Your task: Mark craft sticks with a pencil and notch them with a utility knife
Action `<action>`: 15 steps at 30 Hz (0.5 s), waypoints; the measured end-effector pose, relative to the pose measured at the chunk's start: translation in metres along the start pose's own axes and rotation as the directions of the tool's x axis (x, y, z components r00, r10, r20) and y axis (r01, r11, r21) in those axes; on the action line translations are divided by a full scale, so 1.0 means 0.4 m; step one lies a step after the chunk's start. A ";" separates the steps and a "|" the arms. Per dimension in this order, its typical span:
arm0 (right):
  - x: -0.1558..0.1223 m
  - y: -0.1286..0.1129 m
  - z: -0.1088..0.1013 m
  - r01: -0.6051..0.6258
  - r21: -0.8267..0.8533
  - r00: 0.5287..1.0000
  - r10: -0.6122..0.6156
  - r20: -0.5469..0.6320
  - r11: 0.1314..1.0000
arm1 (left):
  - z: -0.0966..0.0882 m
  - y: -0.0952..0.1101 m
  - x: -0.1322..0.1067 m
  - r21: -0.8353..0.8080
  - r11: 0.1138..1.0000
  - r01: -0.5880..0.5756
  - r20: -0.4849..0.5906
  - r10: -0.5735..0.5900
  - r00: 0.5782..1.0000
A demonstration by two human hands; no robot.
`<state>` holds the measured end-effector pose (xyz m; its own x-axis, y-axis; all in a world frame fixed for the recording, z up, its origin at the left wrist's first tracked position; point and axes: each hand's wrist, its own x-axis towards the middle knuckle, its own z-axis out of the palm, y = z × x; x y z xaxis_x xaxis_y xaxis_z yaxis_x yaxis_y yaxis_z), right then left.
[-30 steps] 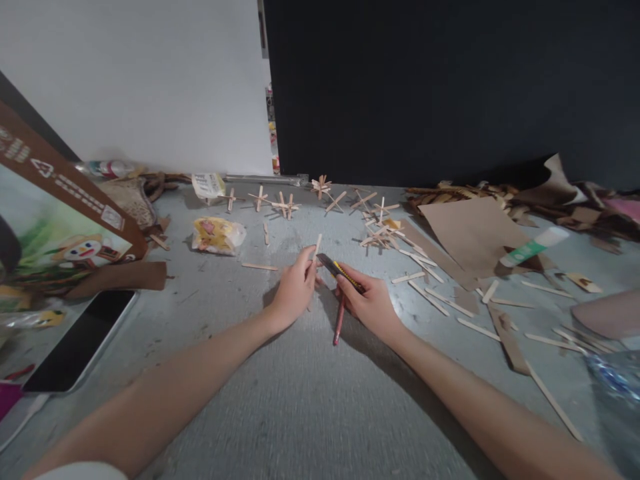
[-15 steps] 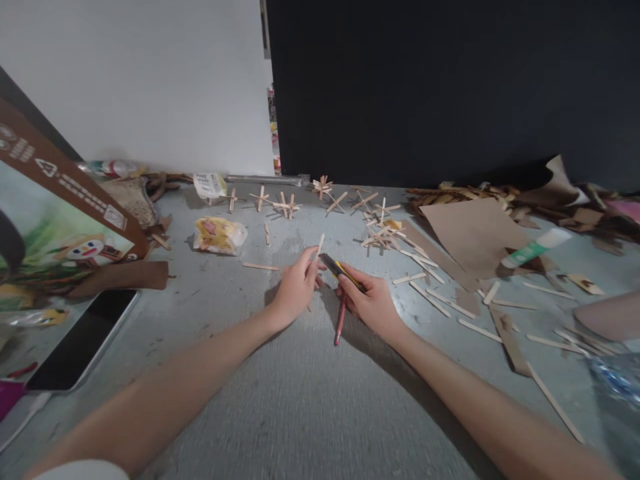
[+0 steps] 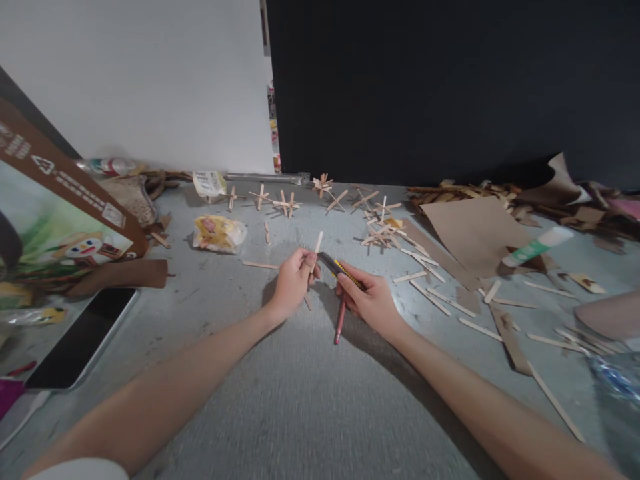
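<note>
My left hand (image 3: 291, 283) is closed in a pinch on a wooden craft stick (image 3: 317, 243), whose far end juts up and away past my fingers. My right hand (image 3: 371, 301) grips a yellow and black utility knife (image 3: 339, 267) and also a red pencil (image 3: 341, 319) that hangs down from the fist. The knife's tip points at the stick, close to my left fingertips. Both hands hover just above the grey table (image 3: 300, 393) near its middle.
Loose craft sticks (image 3: 430, 299) and glued stick crosses (image 3: 285, 203) lie scattered behind and to the right. Brown cardboard sheets (image 3: 473, 233), a green and white glue tube (image 3: 535, 248), a yellow wrapper (image 3: 217, 233), a printed box (image 3: 55, 230) and a dark tablet (image 3: 80, 340) stand around.
My left hand has curled tighter on the stick and drawn slightly back toward me. My right hand with the knife and pencil has barely shifted.
</note>
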<state>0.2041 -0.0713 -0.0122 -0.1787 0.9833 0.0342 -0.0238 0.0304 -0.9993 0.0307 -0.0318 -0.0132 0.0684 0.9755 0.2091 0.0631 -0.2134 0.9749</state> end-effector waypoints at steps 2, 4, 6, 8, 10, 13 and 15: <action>0.000 -0.001 0.001 0.001 0.007 1.000 -0.001 -0.005 1.000 | -0.002 -0.003 0.005 -0.012 1.000 0.020 0.006 -0.020 1.000; 0.001 -0.002 0.001 0.003 0.010 1.000 -0.003 -0.007 1.000 | -0.004 -0.007 0.010 -0.033 0.998 0.045 0.016 -0.045 0.999; 0.001 -0.001 0.001 0.007 0.012 1.000 -0.007 -0.005 1.000 | -0.005 -0.010 0.013 -0.063 0.996 0.057 0.026 -0.055 0.998; 0.001 0.000 0.000 0.011 0.010 1.000 -0.011 -0.004 1.000 | -0.006 -0.012 0.015 -0.085 0.995 0.058 0.038 -0.055 0.998; 0.001 0.002 -0.001 0.014 0.007 1.000 -0.014 -0.004 1.000 | -0.007 -0.013 0.014 -0.092 0.994 0.059 0.046 -0.055 0.997; 0.000 0.005 -0.003 0.010 0.006 1.000 -0.010 -0.006 1.000 | -0.008 -0.011 0.013 -0.095 0.994 0.062 0.052 -0.057 0.997; 0.000 0.007 -0.003 0.010 0.004 1.000 -0.010 -0.005 1.000 | -0.008 -0.009 0.012 -0.103 0.993 0.064 0.058 -0.058 0.997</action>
<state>0.2053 -0.0709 -0.0149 -0.1733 0.9839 0.0438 -0.0294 0.0393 -0.9988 0.0275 -0.0262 -0.0153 0.1223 0.9815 0.1474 -0.0360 -0.1441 0.9889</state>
